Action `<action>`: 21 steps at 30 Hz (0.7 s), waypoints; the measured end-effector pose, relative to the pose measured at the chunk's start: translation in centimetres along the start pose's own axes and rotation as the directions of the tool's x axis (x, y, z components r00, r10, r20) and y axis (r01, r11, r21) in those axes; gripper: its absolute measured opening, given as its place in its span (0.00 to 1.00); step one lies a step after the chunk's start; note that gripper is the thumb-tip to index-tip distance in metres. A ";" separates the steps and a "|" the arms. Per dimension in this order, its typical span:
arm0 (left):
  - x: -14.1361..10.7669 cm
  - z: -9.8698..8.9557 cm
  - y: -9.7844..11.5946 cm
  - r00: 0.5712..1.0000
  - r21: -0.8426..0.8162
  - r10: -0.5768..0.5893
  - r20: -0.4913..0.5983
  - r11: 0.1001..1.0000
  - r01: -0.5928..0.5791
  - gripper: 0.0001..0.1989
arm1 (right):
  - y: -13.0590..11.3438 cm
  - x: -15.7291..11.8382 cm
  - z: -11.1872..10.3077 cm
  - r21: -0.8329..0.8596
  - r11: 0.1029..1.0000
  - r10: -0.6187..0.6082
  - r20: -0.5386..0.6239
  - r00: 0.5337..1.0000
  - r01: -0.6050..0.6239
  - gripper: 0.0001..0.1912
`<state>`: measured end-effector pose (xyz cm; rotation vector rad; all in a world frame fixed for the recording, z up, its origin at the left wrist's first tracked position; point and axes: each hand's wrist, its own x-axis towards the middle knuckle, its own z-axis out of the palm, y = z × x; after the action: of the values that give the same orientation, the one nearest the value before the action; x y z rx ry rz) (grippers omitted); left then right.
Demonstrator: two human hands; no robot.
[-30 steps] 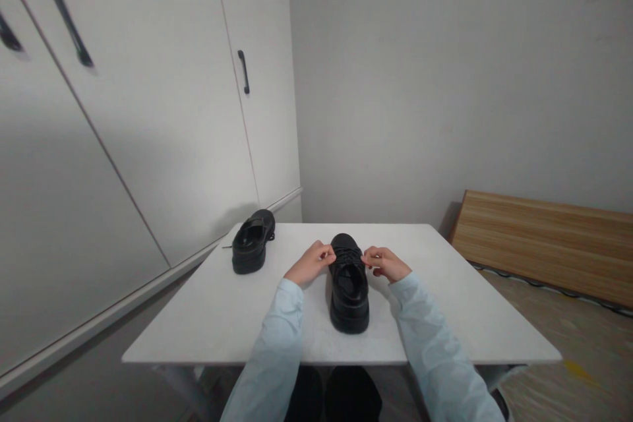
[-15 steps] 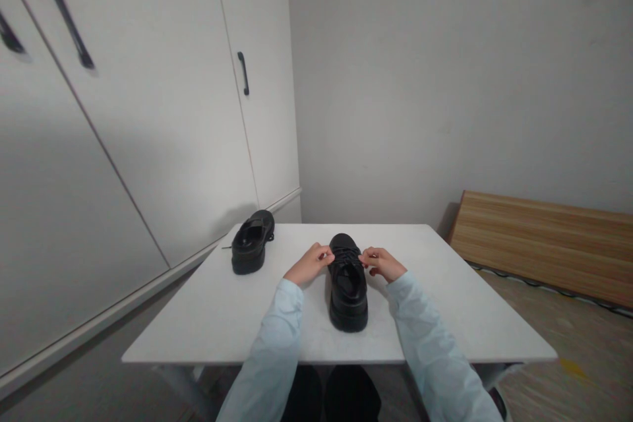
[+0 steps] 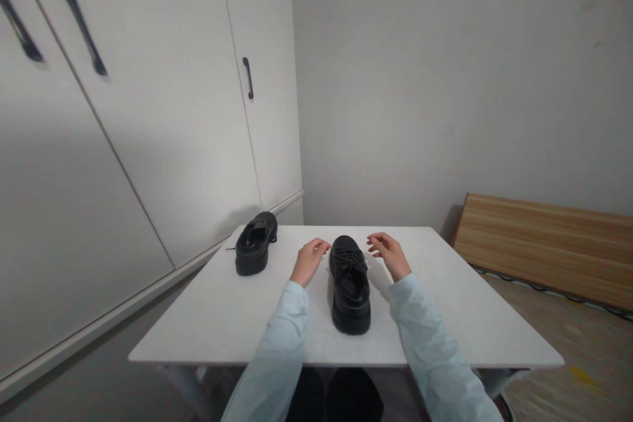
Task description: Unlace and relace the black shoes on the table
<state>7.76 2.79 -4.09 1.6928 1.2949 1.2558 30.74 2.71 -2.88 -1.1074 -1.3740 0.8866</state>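
Note:
A black lace-up shoe (image 3: 351, 306) stands upright on the white table in front of me, toe pointing away and heel toward me. Its black laces (image 3: 350, 258) lie across the upper. Just left of the toe area, my left hand (image 3: 309, 260) hovers with loosely bent fingers, a small gap from the shoe. On the other side, my right hand (image 3: 390, 256) is raised with its fingers apart, also clear of the shoe. I see nothing held in either hand. A second black shoe (image 3: 252, 260) stands at the far left of the table, with a lace end sticking out sideways.
The white table (image 3: 208, 323) reaches close to a white cabinet (image 3: 198, 145) on the left. A grey wall (image 3: 395, 92) rises behind. To the right, a wood-grain panel (image 3: 539, 247) stands low by the wall.
Both hands were at the laces with thumb and fingers pinched. They have come away from the shoe to either side, fingers loosened. The view has shifted slightly.

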 end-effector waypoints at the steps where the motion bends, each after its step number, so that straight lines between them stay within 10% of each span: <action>1: 0.0 0.0 0.0 1.000 0.034 0.009 -0.001 0.999 -0.009 0.13 | -0.4 0.0 0.0 0.004 0.999 -0.034 -0.032 0.999 0.035 0.17; 7: -0.2 0.1 0.1 0.999 0.130 0.042 -0.001 0.991 -0.042 0.11 | -5.2 -3.0 0.8 -0.095 0.959 -0.272 -0.033 0.962 0.268 0.10; 12: -0.1 0.3 -0.4 0.999 0.177 0.048 -0.006 0.983 -0.046 0.10 | -7.9 -8.5 2.5 -0.339 0.817 -0.357 0.335 0.872 0.465 0.05; 21: 0.2 0.7 -1.4 0.995 0.280 0.104 0.007 0.955 -0.102 0.10 | -4.2 -13.8 6.1 -0.786 0.339 -0.404 0.375 0.834 0.517 0.29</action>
<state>7.97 3.43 -5.55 1.9768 1.4612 1.1817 23.54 -11.21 -3.58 -1.2626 -2.2020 -0.3045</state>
